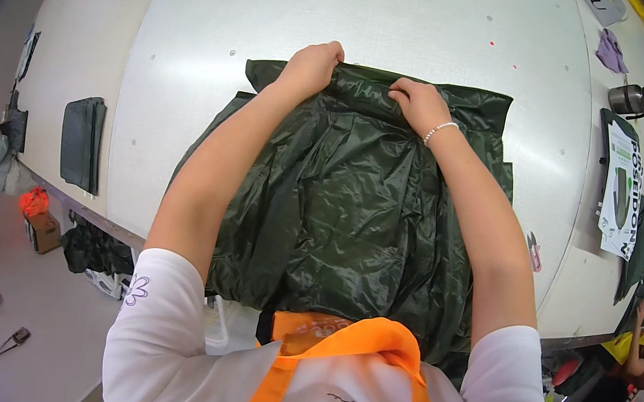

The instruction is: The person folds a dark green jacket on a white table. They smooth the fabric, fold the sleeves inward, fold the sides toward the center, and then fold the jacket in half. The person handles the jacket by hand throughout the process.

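A dark green shiny fabric piece (338,203) lies spread on the white table (366,16) in front of me, creased and partly folded. My left hand (313,66) grips its far edge at the upper left, fingers curled over the fold. My right hand (418,103), with a bead bracelet on the wrist, presses and pinches the same far edge a little to the right. Both forearms reach across the fabric from the lower edge.
A folded dark cloth (83,142) lies on the table at the left. At the right sit a metal mug (628,99), a purple scrap (610,53), printed sheets (621,192) and more dark fabric (641,249). A cardboard box (43,230) and bags stand on the floor, left.
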`<move>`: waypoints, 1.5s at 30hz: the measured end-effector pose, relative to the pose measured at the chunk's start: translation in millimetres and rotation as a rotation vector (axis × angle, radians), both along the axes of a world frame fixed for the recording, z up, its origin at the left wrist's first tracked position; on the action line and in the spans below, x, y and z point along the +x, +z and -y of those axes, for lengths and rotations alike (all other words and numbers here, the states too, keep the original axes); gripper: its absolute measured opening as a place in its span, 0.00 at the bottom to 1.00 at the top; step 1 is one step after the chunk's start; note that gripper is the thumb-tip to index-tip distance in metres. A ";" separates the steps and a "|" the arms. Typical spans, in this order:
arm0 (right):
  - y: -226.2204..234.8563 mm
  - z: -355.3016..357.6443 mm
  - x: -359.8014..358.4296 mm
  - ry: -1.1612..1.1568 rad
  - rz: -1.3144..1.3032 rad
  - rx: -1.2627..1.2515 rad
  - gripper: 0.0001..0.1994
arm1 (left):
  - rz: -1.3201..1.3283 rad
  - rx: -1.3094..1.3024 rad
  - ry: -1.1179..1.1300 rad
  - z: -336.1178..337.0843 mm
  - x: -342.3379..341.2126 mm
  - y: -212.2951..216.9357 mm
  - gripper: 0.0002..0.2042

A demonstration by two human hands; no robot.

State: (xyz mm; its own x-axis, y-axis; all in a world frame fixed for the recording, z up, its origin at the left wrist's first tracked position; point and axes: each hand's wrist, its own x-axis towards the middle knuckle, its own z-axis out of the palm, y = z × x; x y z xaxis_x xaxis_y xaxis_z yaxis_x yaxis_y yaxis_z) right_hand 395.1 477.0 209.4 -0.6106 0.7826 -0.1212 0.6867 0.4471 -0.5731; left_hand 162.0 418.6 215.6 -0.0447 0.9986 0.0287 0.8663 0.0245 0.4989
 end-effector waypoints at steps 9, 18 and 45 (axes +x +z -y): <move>-4.3 -1.6 8.7 0.095 0.015 0.080 0.11 | -0.284 -0.257 -0.078 3.5 1.4 47.7 0.06; -1.2 8.5 -1.8 -0.003 0.113 0.074 0.11 | -0.184 0.298 -0.194 52.9 99.1 11.8 0.18; -16.4 -15.7 120.3 -0.102 0.030 0.454 0.09 | -0.301 0.154 -0.075 14.0 218.8 -10.4 0.26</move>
